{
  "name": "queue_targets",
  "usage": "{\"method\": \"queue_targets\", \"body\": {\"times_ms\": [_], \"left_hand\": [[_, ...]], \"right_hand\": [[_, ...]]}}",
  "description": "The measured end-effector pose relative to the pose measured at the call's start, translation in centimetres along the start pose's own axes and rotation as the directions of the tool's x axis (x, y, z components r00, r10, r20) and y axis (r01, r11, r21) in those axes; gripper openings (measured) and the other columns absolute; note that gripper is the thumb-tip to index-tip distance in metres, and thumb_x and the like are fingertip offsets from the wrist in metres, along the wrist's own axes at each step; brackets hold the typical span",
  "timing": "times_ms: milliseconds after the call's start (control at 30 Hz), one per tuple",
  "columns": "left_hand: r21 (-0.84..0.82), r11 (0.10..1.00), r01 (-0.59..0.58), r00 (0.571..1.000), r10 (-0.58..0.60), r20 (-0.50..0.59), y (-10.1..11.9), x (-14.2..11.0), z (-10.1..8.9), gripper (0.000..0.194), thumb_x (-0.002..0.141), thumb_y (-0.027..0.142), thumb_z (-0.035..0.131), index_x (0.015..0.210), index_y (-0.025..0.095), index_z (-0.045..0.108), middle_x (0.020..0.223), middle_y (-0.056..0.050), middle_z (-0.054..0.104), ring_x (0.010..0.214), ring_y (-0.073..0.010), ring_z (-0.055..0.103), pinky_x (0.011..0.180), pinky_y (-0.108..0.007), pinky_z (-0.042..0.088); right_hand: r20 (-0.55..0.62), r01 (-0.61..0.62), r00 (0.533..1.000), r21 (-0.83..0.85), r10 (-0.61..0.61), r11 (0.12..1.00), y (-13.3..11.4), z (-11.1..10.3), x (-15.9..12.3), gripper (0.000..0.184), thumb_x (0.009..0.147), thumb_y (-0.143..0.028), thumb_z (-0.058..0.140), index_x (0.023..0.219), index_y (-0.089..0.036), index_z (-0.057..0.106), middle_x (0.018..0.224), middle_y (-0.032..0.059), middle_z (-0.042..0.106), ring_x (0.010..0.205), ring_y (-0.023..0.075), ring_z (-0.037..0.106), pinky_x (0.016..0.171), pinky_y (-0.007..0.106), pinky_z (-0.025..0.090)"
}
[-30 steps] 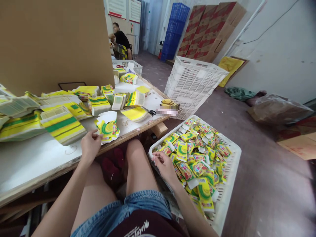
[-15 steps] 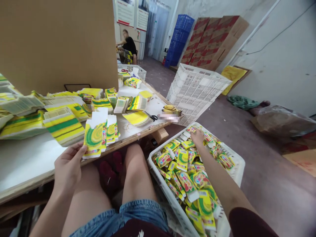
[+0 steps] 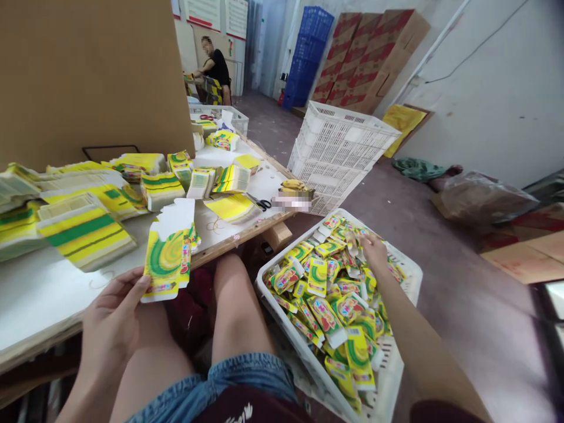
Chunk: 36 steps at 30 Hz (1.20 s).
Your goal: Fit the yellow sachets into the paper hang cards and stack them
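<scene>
My left hand point(image 3: 112, 317) pinches a yellow-and-green printed paper carton point(image 3: 165, 264) by its lower left corner, at the table's front edge. The carton's white flaps stand up at its top. Another similar carton shows partly behind it. My right hand point(image 3: 374, 249) is over the far right part of a white plastic crate point(image 3: 282, 341), its fingers spread on the cartons there and somewhat blurred. Many small yellow-and-green cartons point(image 3: 326, 317) lie jumbled in this crate, right of my knees.
On the white table point(image 3: 35, 305) are stacks of flat cartons point(image 3: 86, 232), black-handled scissors point(image 3: 263, 204) and bananas point(image 3: 295, 187). A large cardboard sheet point(image 3: 88, 76) stands behind them. Stacked white crates point(image 3: 339, 153) rise beyond the table's corner. A person point(image 3: 215, 70) sits farther back.
My right hand has moved to the right across the cartons in the crate. My left hand still grips the carton, now a little lower and nearer. The view has shifted slightly to the right.
</scene>
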<state>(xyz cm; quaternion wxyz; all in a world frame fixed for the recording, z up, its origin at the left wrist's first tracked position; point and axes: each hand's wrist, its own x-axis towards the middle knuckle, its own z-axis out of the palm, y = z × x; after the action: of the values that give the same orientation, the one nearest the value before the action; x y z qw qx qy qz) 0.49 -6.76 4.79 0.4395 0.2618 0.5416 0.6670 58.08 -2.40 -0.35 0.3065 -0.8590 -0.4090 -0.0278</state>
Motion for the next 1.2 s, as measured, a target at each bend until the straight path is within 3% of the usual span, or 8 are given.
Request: {"method": "queue_targets", "body": {"times_ms": [200,333,433,500,567,700,900,1200], "left_hand": [[-0.011,0.998,0.065,0.995,-0.064,0.079,-1.2,-0.6,1.4,0.035,0.052,0.022,0.085,0.083,0.018,0.069,0.077,0.004,0.068,0.070,-0.0092,0.058,0.061,-0.016,0.048],[0.068,0.995,0.075,0.954,-0.091,0.286,-2.8,-3.3,3.0,0.035,0.063,0.030,0.082,0.089,0.017,0.063,0.072,0.003,0.067,0.063,-0.0106,0.060,0.056,-0.018,0.047],[0.141,0.988,0.064,0.884,-0.121,0.451,-4.0,-6.2,4.5,0.030,0.070,0.034,0.077,0.087,0.017,0.059,0.071,0.001,0.067,0.062,-0.0127,0.061,0.054,-0.020,0.047],[0.173,0.984,0.043,0.860,-0.125,0.495,-4.3,-7.6,5.0,0.027,0.074,0.037,0.073,0.084,0.017,0.057,0.073,-0.001,0.068,0.064,-0.0137,0.061,0.054,-0.021,0.046],[0.187,0.982,0.026,0.831,-0.126,0.542,-4.0,-8.3,4.8,0.026,0.076,0.039,0.072,0.079,0.017,0.058,0.073,-0.002,0.067,0.065,-0.0140,0.061,0.056,-0.022,0.047],[0.155,0.985,0.072,0.729,-0.158,0.666,-3.2,-7.8,3.7,0.025,0.079,0.039,0.070,0.085,0.015,0.066,0.084,-0.006,0.070,0.079,-0.0171,0.064,0.074,-0.026,0.051],[-0.048,0.916,0.399,0.595,-0.218,0.774,-4.3,-7.8,3.4,0.048,0.079,0.044,0.070,0.118,0.017,0.066,0.109,-0.013,0.072,0.108,-0.0288,0.064,0.095,-0.038,0.049],[-0.092,0.931,0.352,0.730,-0.212,0.650,-5.9,-8.8,1.8,0.044,0.074,0.045,0.075,0.107,0.015,0.071,0.103,-0.013,0.075,0.102,-0.0299,0.067,0.091,-0.039,0.052]], "right_hand": [[0.104,-0.020,0.995,0.145,0.005,0.989,-0.4,-3.7,-6.1,0.033,0.080,-0.042,0.058,0.089,-0.014,0.072,0.101,0.0161,0.071,0.094,0.0305,0.062,0.091,0.048,0.044],[0.225,0.015,0.969,0.355,-0.101,0.935,-7.3,-2.4,-12.1,0.046,0.081,-0.049,0.054,0.108,-0.015,0.070,0.107,0.0146,0.071,0.089,0.0269,0.065,0.082,0.043,0.050],[0.373,0.029,0.885,0.555,-0.280,0.831,-14.2,-0.7,-18.6,0.041,0.082,-0.049,0.059,0.111,-0.022,0.068,0.100,0.0073,0.074,0.083,0.0201,0.067,0.077,0.033,0.053],[0.503,-0.217,0.779,0.777,-0.375,0.591,-17.9,0.1,-22.4,0.033,0.078,-0.042,0.068,0.103,-0.020,0.069,0.094,0.0067,0.073,0.082,0.0196,0.066,0.077,0.032,0.052],[0.560,-0.372,0.738,0.804,-0.378,0.464,-20.0,0.6,-24.9,0.023,0.077,-0.040,0.070,0.088,-0.020,0.069,0.085,0.0045,0.073,0.079,0.0185,0.065,0.075,0.030,0.052],[0.630,-0.486,0.691,0.768,-0.355,0.418,-20.7,0.7,-26.9,0.023,0.077,-0.040,0.071,0.085,-0.018,0.069,0.080,0.0031,0.073,0.074,0.0164,0.065,0.074,0.030,0.051],[0.742,-0.669,0.571,0.668,-0.351,0.325,-20.6,-0.1,-28.7,0.028,0.068,-0.038,0.081,0.082,-0.018,0.068,0.078,0.0019,0.072,0.073,0.0145,0.064,0.074,0.027,0.049],[0.701,-0.631,0.627,0.713,-0.339,0.306,-21.9,-0.5,-30.0,0.027,0.068,-0.038,0.081,0.083,-0.018,0.070,0.082,0.0033,0.073,0.076,0.0161,0.065,0.075,0.028,0.051]]}}
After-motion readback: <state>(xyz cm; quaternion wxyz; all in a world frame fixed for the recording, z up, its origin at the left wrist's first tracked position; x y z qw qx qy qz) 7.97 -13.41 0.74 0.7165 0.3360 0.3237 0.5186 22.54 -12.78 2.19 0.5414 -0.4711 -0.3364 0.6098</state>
